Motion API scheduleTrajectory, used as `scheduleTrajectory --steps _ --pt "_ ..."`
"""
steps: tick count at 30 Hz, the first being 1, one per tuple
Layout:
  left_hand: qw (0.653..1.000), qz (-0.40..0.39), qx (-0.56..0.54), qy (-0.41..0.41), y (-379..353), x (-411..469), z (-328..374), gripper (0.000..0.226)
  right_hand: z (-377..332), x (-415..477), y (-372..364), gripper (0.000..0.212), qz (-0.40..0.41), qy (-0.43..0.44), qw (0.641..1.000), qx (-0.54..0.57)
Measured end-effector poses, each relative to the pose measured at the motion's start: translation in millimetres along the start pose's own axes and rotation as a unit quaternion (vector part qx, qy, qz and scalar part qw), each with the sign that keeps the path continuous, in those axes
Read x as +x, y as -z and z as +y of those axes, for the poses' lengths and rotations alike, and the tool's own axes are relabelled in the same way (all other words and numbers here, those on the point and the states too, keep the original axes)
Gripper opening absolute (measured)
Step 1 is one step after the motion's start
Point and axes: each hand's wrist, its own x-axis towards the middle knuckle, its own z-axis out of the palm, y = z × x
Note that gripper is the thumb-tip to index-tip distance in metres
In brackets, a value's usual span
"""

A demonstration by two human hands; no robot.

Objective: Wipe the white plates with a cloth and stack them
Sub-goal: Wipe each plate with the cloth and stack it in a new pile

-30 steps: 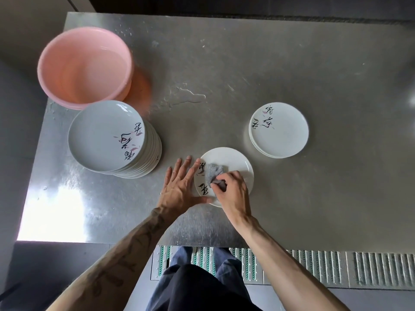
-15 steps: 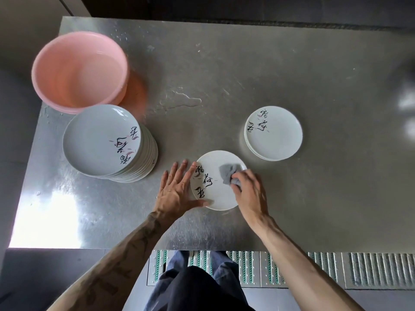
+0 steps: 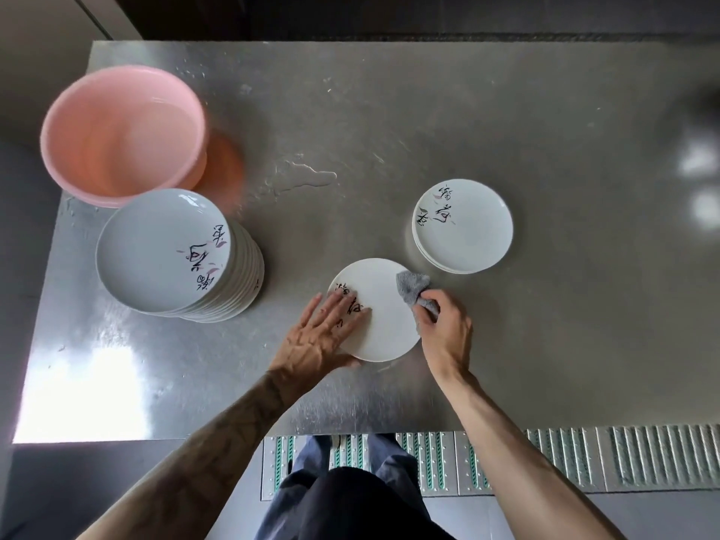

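The steel table [image 3: 428, 122] fills most of the view, and it has a small puddle [image 3: 302, 177] near its middle. At the far left corner stands a pink basin [image 3: 120, 130], with some water inside as far as I can see. Just in front of the basin is a tall stack [image 3: 175, 253] of white plates, and the top one shows black writing with pink marks. To the right, well apart from it, is a low stack [image 3: 463, 226] of only a few plates, with the same writing on the top one.

Between the two stacks, near the front edge of the table, one plate [image 3: 383, 317] lies flat and alone. The person stands at this edge, with bare forearms reaching over it.

The left hand [image 3: 323, 337] lies flat and spread on the left part of the plate, fingers pressing on its writing, thumb at the near rim. The right hand [image 3: 444, 329] is closed around a grey cloth [image 3: 413, 288], which is bunched up. The cloth touches the far right rim of the plate, and part of it hangs over onto the table. This hand itself is beside the plate, not above it. The two hands are apart, with the bare middle of the plate between them.
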Motion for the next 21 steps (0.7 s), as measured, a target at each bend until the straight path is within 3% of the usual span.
scheduleTrajectory --steps 5,9,11,13,14,16,19,21 --pt "1.000 -0.001 0.024 -0.011 7 4 14 0.065 6 -1 12 0.010 -0.008 -0.047 0.995 0.086" --pt "0.992 0.114 0.010 -0.054 33 5 16 0.045 -3 3 31 0.017 0.017 -0.090 0.973 0.210" --pt "0.993 0.109 -0.036 -0.027 54 8 20 0.039 -16 6 40 0.019 0.023 -0.081 0.959 0.272" --pt "0.983 0.092 -0.149 0.054 78 10 28 0.025 -32 8 51 0.019 0.025 -0.057 0.943 0.328" --pt "0.967 0.090 -0.217 0.093 88 11 32 0.018 -41 9 55 0.021 0.024 -0.042 0.939 0.339" --pt "0.923 0.098 -0.346 0.137 104 10 39 0.024 -57 10 63 0.024 0.018 -0.011 0.946 0.323" --pt "0.815 0.075 -0.555 0.150 124 3 50 0.028 -82 8 70 0.029 0.008 0.046 0.967 0.250" --pt "0.756 0.080 -0.631 0.155 134 -2 54 0.027 -99 5 73 0.026 0.024 0.128 0.977 0.170"
